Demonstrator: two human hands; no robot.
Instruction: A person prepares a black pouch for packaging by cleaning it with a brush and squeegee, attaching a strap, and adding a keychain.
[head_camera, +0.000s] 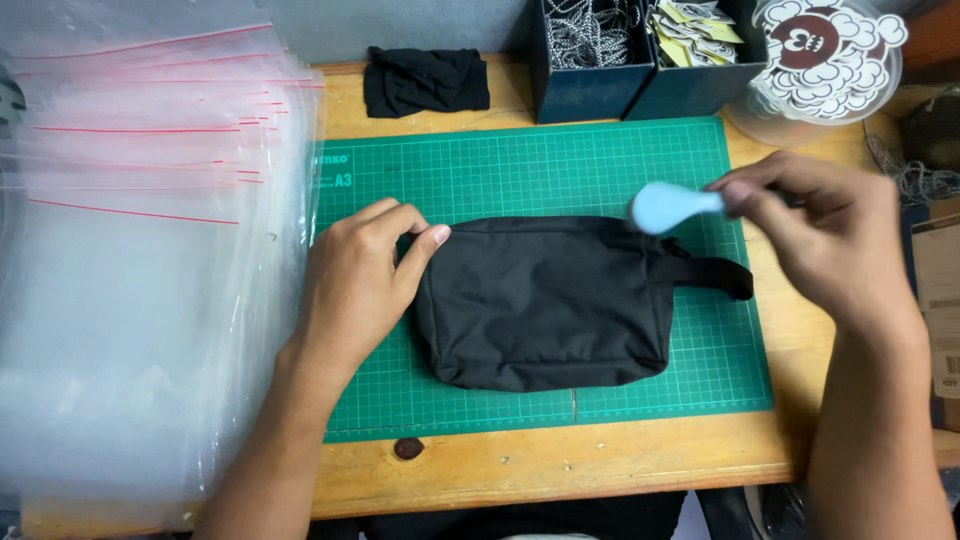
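Note:
A black fabric pouch (545, 300) with a side strap (712, 273) lies flat on a green cutting mat (520, 165). My left hand (360, 280) rests on the pouch's left end, thumb on its top corner. My right hand (820, 225) hovers above the pouch's right end and pinches a small light-blue rounded tool (668, 206), which looks blurred.
A thick stack of clear plastic bags with red strips (140, 250) covers the left of the wooden table (560, 465). At the back sit a folded black cloth (425, 80), two dark bins with cords (585, 50) and tags (695, 40), and a round container of stickers (825, 55).

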